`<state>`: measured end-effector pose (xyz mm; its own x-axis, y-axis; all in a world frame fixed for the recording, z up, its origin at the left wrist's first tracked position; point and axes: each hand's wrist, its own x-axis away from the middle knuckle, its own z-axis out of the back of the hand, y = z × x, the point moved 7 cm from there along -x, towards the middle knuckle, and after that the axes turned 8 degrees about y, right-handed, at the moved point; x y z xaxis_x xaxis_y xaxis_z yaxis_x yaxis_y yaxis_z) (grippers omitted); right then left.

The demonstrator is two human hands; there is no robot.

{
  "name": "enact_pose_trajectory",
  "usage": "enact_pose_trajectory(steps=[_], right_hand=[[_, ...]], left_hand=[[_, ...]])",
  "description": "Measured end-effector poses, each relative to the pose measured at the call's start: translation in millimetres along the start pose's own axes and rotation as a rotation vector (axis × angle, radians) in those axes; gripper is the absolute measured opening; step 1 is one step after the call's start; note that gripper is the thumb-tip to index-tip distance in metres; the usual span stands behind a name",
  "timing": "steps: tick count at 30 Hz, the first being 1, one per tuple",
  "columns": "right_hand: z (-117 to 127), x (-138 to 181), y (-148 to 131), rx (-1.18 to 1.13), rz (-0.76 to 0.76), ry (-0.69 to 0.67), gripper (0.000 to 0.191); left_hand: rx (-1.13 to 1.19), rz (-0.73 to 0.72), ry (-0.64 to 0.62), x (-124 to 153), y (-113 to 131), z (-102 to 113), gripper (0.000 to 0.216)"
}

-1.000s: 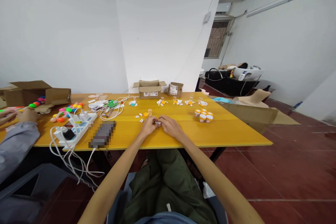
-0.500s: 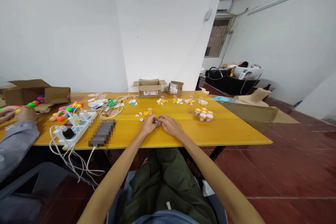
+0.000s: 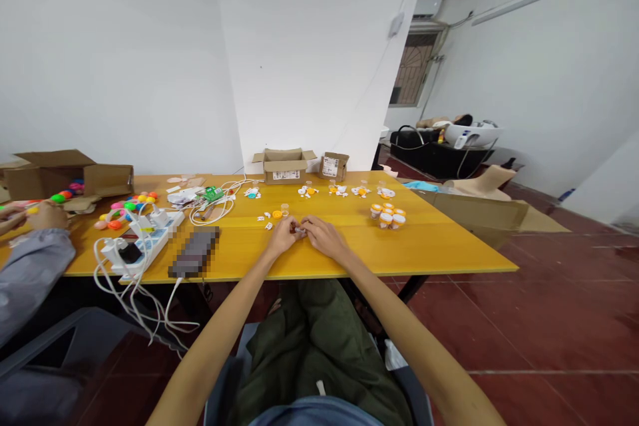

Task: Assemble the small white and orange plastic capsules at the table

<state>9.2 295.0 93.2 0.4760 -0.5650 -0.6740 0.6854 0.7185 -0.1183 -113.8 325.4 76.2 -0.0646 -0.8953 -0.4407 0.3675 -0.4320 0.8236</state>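
Observation:
My left hand (image 3: 282, 237) and my right hand (image 3: 321, 235) meet over the yellow table (image 3: 439, 246), fingers pinched together on a small white part (image 3: 299, 231) between them. Just beyond my hands lie small white pieces (image 3: 264, 219), an orange lid (image 3: 277, 214) and a small clear cup (image 3: 285, 210). A cluster of orange-and-white lidded cups (image 3: 387, 216) stands to the right of my hands.
Two open cardboard boxes (image 3: 284, 166) stand at the table's far edge, with small toy parts (image 3: 340, 192) in a row before them. A power strip with cables (image 3: 142, 246) and a blurred flat device (image 3: 194, 252) lie left. Another person's sleeve (image 3: 30, 273) and coloured balls (image 3: 130, 204) occupy the far left.

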Motion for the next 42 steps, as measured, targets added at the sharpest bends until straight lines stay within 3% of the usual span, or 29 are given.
enact_pose_trajectory(steps=[20, 42], right_hand=[[-3.4, 1.0, 2.7, -0.002, -0.004, 0.012, 0.032], [-2.9, -1.3, 1.0, 0.042, 0.003, -0.014, 0.031]], left_hand=[[-0.031, -0.002, -0.004, -1.6, -3.9, -0.5, 0.024], [-0.03, -0.045, -0.006, 0.6, 8.1, 1.2, 0.022]])
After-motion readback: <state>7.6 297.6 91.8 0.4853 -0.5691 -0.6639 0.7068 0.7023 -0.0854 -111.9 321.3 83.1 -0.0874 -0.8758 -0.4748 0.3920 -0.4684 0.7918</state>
